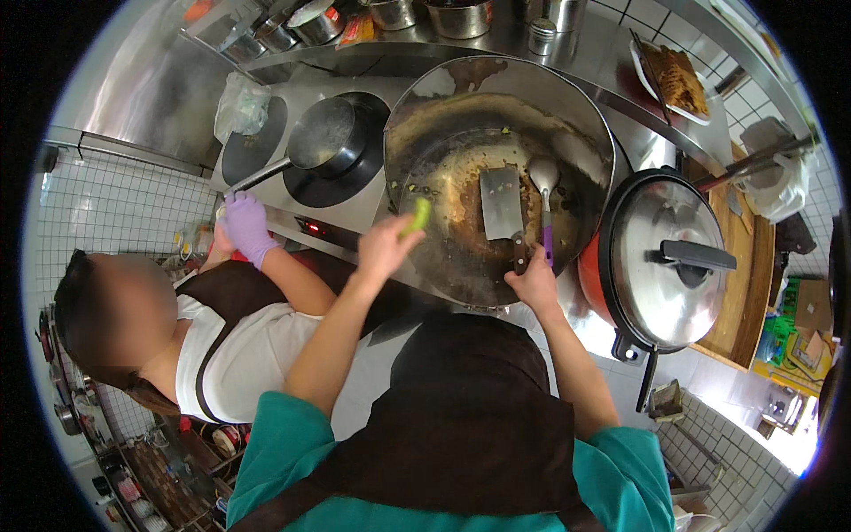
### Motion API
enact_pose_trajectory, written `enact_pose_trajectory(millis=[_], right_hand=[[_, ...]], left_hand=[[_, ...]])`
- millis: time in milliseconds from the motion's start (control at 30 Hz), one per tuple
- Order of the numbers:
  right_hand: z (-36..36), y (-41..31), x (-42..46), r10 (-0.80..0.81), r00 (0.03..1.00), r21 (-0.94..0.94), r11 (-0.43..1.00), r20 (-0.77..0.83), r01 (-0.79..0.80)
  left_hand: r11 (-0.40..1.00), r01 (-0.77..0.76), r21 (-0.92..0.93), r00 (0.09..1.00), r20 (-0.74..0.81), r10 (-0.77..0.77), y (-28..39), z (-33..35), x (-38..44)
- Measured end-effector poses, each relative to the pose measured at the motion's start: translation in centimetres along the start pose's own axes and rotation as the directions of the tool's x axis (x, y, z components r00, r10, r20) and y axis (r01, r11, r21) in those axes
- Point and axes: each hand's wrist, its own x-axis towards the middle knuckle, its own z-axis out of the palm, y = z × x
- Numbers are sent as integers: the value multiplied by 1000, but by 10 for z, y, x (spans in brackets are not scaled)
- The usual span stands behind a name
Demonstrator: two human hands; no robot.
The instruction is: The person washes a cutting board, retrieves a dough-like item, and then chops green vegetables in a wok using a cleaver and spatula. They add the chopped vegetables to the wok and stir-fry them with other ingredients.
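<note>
Pinched in the fingers of my left hand (387, 247) is a green piece of vegetable (420, 216), held over the left rim of a large metal pan (452, 146). My right hand (536, 282) is at the pan's near edge, closed around the wooden handle of a flat metal spatula (502, 203). Beside the spatula a metal spoon (545, 174) with a purple handle lies in the pan, its handle end at my right fingers; whether they grip it too I cannot tell. Brown residue and small green bits cover parts of the pan floor.
A co-worker (252, 332) at left holds the handle of a small steaming pan (324, 133) with a purple-gloved hand. A red pressure cooker (671, 259) stands close at right. A plastic bag (244, 106) lies on the hob; metal pots (459, 18) and a tray of brown food (678, 83) sit behind.
</note>
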Motion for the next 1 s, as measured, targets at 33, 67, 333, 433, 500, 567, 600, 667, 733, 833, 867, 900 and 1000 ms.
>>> enact_pose_trajectory(millis=[33, 67, 333, 433, 500, 567, 600, 667, 733, 833, 867, 900, 1000], right_hand=[[0, 0, 5, 110, 981, 329, 931, 160, -159], [0, -5, 10, 158, 929, 588, 735, 335, -337], [-21, -42, 15, 157, 918, 618, 696, 364, -365], [-20, -41, -14, 16, 983, 318, 945, 183, -74], [-20, -50, -27, -113, 986, 140, 985, 119, 96], [-4, -53, -36, -147, 985, 86, 986, 85, 140], [3, -53, -39, -118, 987, 60, 992, 108, 112], [19, -50, -37, -86, 985, 1, 996, 148, 87], [28, -58, -24, -66, 982, -32, 997, 176, 73], [30, -63, -11, -67, 981, -30, 997, 184, 74], [33, -58, -9, -59, 979, -38, 997, 193, 67], [34, -57, -6, -50, 979, -46, 997, 198, 60], [32, -58, 2, -34, 970, -40, 998, 240, 45]], left_hand=[[995, 23, -97, 995, 95, -14, 7, 11, -8], [974, 108, -197, 987, 138, -81, 7, 28, -15], [950, 48, -309, 988, 154, 0, -1, 100, 5], [934, 58, -353, 996, 79, -32, 8, 105, 9], [942, 32, -335, 999, 22, -27, 9, 103, 8], [949, -3, -316, 1000, 3, 4, 5, 102, 7], [938, 9, -347, 999, 37, 3, 5, 101, 7], [923, -2, -385, 996, 84, 37, 8, 99, 9], [919, -13, -393, 992, 107, 60, 8, 96, 11], [923, -30, -384, 991, 107, 77, 8, 96, 16], [920, -30, -392, 991, 110, 79, 7, 96, 16], [916, -34, -399, 990, 111, 85, 6, 97, 18], [912, -46, -407, 995, 60, 77, 0, 98, 16]])
